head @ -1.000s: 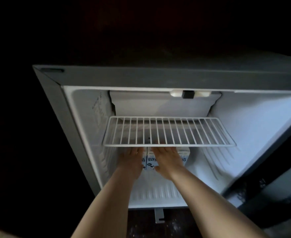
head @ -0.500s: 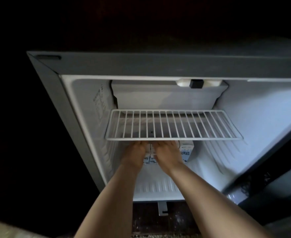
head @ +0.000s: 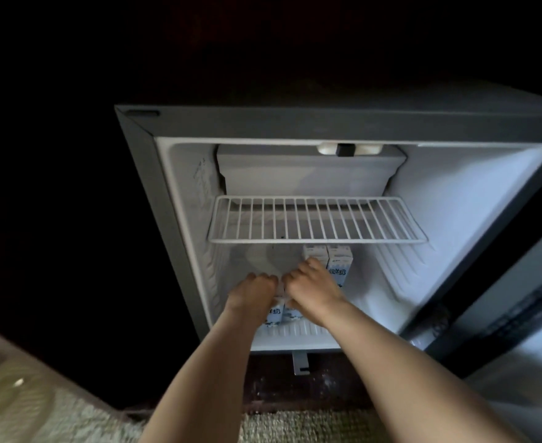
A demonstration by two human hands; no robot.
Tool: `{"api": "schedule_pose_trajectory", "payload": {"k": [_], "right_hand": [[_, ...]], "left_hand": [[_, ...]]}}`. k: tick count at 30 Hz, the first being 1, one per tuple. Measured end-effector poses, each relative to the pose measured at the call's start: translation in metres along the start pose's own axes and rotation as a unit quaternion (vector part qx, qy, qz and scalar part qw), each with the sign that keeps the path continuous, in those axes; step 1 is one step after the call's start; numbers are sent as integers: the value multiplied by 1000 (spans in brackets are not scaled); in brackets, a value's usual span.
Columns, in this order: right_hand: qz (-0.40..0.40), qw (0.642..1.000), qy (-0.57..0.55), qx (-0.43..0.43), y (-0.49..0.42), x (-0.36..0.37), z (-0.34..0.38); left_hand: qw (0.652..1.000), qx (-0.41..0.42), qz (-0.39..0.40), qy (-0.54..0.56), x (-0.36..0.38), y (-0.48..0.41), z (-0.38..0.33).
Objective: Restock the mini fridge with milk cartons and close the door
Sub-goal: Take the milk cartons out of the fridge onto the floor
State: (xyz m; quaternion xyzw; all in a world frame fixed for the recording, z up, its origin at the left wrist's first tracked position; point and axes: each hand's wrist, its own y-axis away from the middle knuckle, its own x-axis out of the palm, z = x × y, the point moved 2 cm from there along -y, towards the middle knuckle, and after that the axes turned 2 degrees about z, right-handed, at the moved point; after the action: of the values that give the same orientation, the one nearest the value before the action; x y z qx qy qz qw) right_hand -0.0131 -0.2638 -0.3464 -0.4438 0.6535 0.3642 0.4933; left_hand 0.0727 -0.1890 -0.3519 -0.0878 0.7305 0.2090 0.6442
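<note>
Head view: mini fridge [head: 154, 187] stands open, door [head: 535, 266] swung out to the right. Both hands are inside, under the wire shelf [head: 314, 222]. Left hand [head: 253, 292] has its fingers [head: 263, 278] curled over the top of the left near carton [head: 274, 313]. Right hand [head: 311, 289] has its fingers [head: 295, 278] curled over the right near carton [head: 292, 314]. The two cartons touch each other and sit upright near the front lip of the fridge floor [head: 295, 334]. The far cartons [head: 340, 263], a pair, stand at the back right, just beyond the right hand. Wire shelf is bare. Rug [head: 295, 426] lies on the floor in front.

Risks, as I judge them:
- Near cartons sit close to the front edge. Left there, the door may hit them or fail to seal.
- Pushing from the tops only could tip the tall, narrow cartons backward instead of sliding them.
- Right knuckles are very near the far pair, so a hard shove could knock those over.
- Raising the hands too early could catch the knuckles on the shelf's front wire.
- Light is dim and the carton bases are hidden by the hands, so misalignment is easy to miss.
</note>
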Motion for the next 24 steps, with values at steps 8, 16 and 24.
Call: {"api": "schedule_pose_trajectory", "payload": {"k": [8, 16, 24], "right_hand": [[-2, 1000, -15, -28, 41, -42, -7], [-38, 998, -52, -21, 95, -95, -26], [-100, 994, -43, -6, 181, -168, -54]], "left_hand": [[998, 42, -10, 45, -40, 45, -18], [990, 77, -75, 87, -85, 91, -45], [954, 199, -196, 113, -142, 146, -95]]}}
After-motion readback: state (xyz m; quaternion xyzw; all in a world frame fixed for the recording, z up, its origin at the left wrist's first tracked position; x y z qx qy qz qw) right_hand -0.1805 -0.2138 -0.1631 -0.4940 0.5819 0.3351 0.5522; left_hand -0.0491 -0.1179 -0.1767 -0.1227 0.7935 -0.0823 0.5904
